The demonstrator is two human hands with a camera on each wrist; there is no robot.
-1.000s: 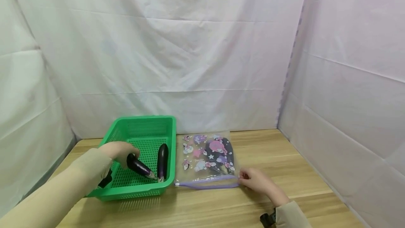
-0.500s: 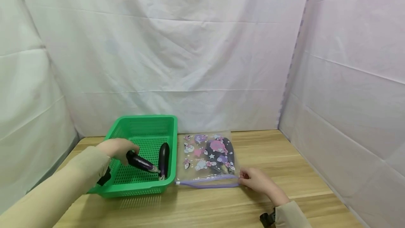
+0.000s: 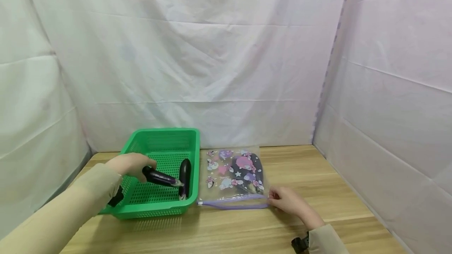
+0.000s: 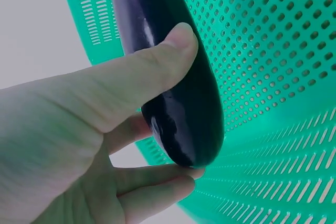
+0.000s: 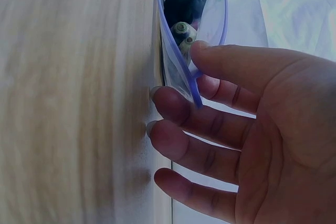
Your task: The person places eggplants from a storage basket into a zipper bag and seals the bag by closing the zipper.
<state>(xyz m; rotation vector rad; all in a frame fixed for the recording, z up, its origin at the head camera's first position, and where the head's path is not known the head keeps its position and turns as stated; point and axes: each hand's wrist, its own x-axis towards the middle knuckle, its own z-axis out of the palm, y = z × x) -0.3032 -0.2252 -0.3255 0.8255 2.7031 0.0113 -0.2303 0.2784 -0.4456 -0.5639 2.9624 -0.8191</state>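
My left hand [image 3: 135,165] grips a dark purple eggplant [image 3: 160,177] by its rounded end, inside the green basket [image 3: 152,208]. In the left wrist view the thumb lies across the eggplant [image 4: 184,106], with fingers behind it. Its stem end hangs over a second eggplant [image 3: 185,171] lying along the basket's right side; whether they touch I cannot tell. A clear printed zip bag [image 3: 215,189] with a purple slider edge lies flat beside the basket. My right hand [image 3: 287,200] pinches the right corner of its mouth. Through the mouth, dark eggplants [image 5: 184,3] with pale stem ends show.
The wooden table [image 3: 226,230] runs under the basket and bag. White cloth walls [image 3: 212,62] enclose it at the back and both sides. The basket's right rim [image 3: 195,167] stands close to the bag's left edge.
The stem end of the held eggplant has swung right and slightly up, over the eggplant lying in the basket. My right hand keeps its pinch on the bag corner.
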